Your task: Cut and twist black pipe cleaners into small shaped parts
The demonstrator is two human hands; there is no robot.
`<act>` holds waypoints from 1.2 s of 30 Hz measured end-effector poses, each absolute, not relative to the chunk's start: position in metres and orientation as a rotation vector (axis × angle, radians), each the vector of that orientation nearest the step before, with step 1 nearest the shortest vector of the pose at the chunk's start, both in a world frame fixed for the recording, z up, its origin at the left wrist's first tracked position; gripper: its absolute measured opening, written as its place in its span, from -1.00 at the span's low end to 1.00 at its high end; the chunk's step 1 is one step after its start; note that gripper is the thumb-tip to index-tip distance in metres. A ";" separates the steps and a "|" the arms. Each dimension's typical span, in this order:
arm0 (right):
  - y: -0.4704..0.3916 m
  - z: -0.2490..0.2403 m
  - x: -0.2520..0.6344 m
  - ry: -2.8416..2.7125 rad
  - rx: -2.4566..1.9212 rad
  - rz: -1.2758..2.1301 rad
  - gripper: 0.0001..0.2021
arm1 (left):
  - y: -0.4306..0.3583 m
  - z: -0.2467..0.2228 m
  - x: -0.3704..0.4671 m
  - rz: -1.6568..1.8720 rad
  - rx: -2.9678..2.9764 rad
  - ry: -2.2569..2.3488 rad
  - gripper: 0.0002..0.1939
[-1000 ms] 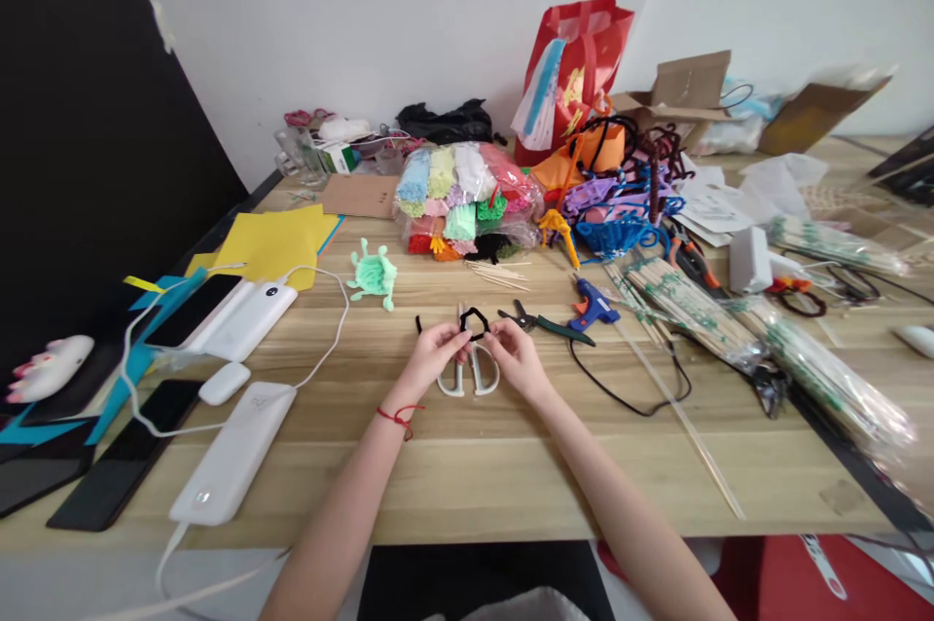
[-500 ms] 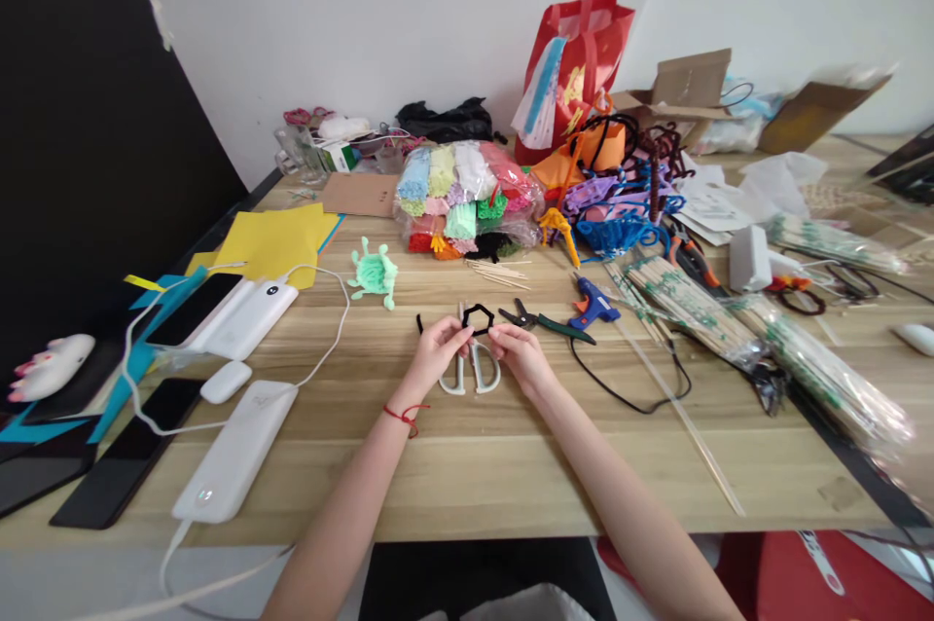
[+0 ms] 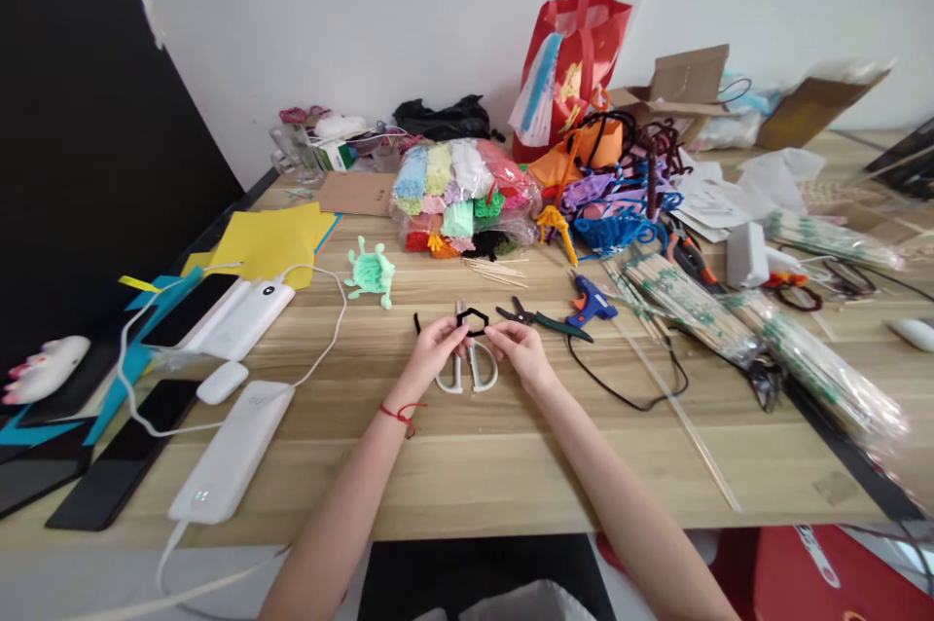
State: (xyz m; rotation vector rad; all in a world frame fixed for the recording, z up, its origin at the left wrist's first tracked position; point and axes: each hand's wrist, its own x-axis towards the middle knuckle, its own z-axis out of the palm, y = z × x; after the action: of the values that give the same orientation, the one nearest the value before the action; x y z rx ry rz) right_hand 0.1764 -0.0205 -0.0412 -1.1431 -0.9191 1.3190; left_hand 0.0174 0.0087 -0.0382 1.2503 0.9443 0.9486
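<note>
A black pipe cleaner (image 3: 476,310) is bent into a small angular ring in front of me, above the wooden table. My left hand (image 3: 438,345) pinches its left side, and a loose black end sticks up past the fingers. On the right side of the ring, my right hand (image 3: 518,348) closes thumb and finger on its edge. White-handled scissors (image 3: 483,370) lie on the table between and below the hands, blades partly hidden. Green-handled pliers (image 3: 561,324) lie just right of the ring. To the left stands a mint-green fuzzy piece (image 3: 372,274).
Packed pipe cleaners (image 3: 459,193) sit behind thin sticks (image 3: 496,270). A blue glue gun (image 3: 590,302) and bagged sticks (image 3: 690,310) lie right. Left are a white power bank (image 3: 232,451), cables, phones and yellow sheets (image 3: 263,241). A red bag (image 3: 598,47) stands behind.
The black ring has turned slightly between my fingers and looks wider and flatter. Both hands stay close to where they were; the whole view has shifted a little.
</note>
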 end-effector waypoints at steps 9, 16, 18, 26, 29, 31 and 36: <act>-0.018 -0.046 0.178 -0.744 -1.000 1.586 -0.69 | 0.011 -0.042 0.015 0.901 1.127 0.891 -0.68; -0.018 -0.046 0.183 -0.742 -0.835 1.818 -0.73 | 0.010 -0.041 0.013 0.843 1.148 0.853 -0.67; -0.018 -0.046 0.183 -0.758 -0.792 1.858 -0.74 | 0.010 -0.040 0.013 0.820 1.152 0.853 -0.67; -0.017 -0.048 0.180 -0.779 -0.795 1.738 -0.74 | 0.008 -0.037 0.015 0.841 1.169 0.871 -0.70; -0.016 -0.047 0.179 -0.761 -0.815 1.719 -0.72 | 0.008 -0.038 0.015 0.845 1.153 0.862 -0.69; -0.016 -0.047 0.179 -0.734 -0.837 1.712 -0.71 | 0.008 -0.039 0.015 0.864 1.115 0.836 -0.67; -0.018 -0.043 0.177 -0.699 -0.836 1.751 -0.70 | 0.011 -0.042 0.013 0.916 1.081 0.792 -0.68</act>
State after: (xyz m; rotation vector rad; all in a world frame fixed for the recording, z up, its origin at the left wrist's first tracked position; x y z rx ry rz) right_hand 0.1770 -0.0184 -0.0431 -0.8357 -0.6991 1.7508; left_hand 0.0130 0.0107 -0.0417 1.0809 0.7917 0.9162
